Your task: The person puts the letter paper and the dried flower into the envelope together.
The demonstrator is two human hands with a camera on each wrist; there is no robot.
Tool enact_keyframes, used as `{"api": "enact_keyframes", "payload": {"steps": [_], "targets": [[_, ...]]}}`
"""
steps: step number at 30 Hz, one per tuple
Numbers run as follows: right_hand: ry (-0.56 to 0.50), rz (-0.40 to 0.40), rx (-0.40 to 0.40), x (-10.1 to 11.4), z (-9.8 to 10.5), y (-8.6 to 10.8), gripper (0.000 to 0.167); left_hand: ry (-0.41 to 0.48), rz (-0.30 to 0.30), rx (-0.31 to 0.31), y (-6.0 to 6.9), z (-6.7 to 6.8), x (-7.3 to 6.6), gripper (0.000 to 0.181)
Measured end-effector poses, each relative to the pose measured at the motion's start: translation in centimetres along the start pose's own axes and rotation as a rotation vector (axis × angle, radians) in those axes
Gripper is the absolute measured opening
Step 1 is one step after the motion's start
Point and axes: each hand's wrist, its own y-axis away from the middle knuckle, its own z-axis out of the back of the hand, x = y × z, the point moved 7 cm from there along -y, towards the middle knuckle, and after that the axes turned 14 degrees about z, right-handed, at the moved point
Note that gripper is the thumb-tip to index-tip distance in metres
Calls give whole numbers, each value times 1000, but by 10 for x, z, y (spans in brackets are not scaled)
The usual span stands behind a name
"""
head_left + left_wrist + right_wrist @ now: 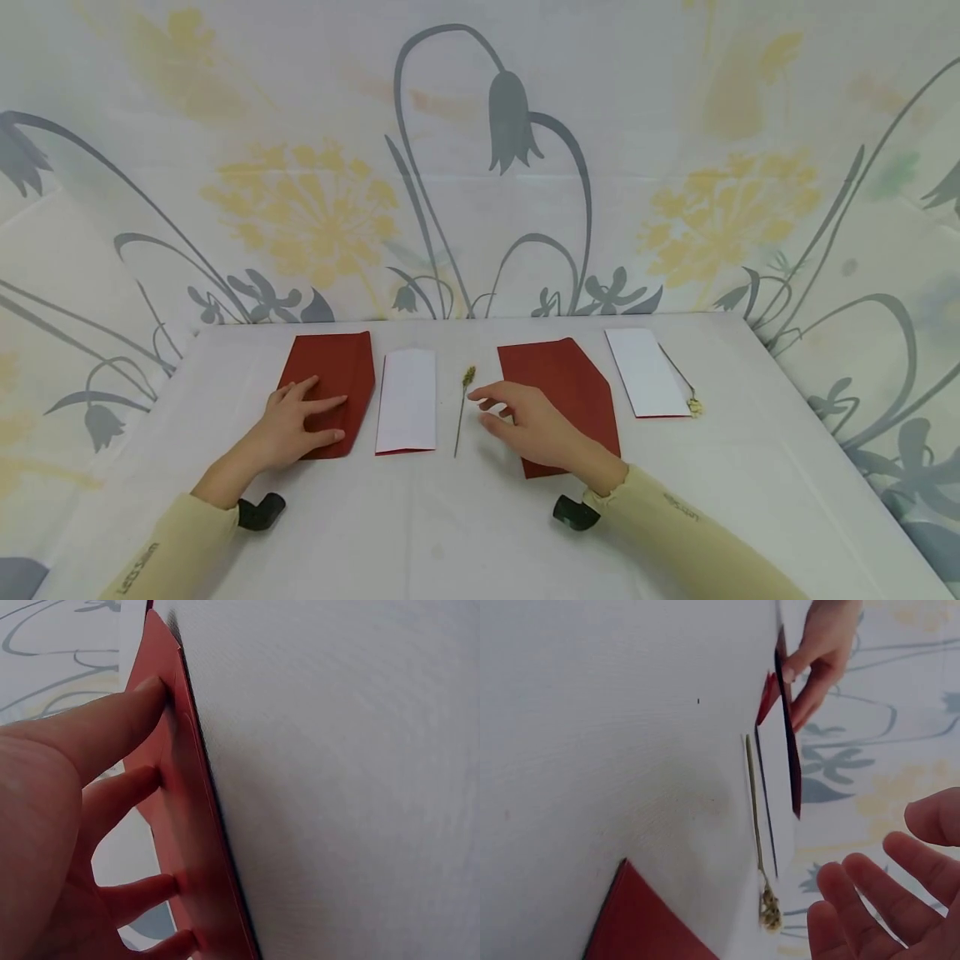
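My left hand (285, 429) lies with spread fingers on the left red envelope (330, 358); the left wrist view shows its fingertips pressing on the red paper (180, 787). Over the left edge of a second red envelope (581, 392), my right hand (536, 425) hovers with loosely bent fingers and holds nothing. Just left of its fingertips lies a thin dried flower sprig (460, 417), head pointing away from me. In the right wrist view the sprig's head (770, 909) is near the raised fingers, apart from them. A white folded card (406, 400) with red edges lies between left envelope and sprig.
At the right lies another white card (647, 375), with a small yellow dried flower (695, 407) along its right edge. A white cloth (450, 533) covers the table; a flower-printed curtain (480, 208) rises behind it. Dark wrist devices (262, 512) sit by both cuffs.
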Motion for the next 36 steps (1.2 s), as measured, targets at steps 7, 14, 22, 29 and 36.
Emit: {"api": "enact_keyframes", "payload": {"steps": [7,14,22,29,36], "targets": [[-20,9,15,1,-9,-19,32,-24,-14,25,-2,0,0,66],[-33,25,32,6,-22,-41,31,-31,-19,29,-1,0,-1,67],[-130,-22,36,0,-41,-63,31,-64,-29,17,-2,-2,-1,66],[-180,-57,28,-10,-62,-83,31,-74,-8,36,-1,-5,-2,67],[-238,-106,-20,-17,-81,-110,30,-86,-1,63,-1,-1,-5,69]]}}
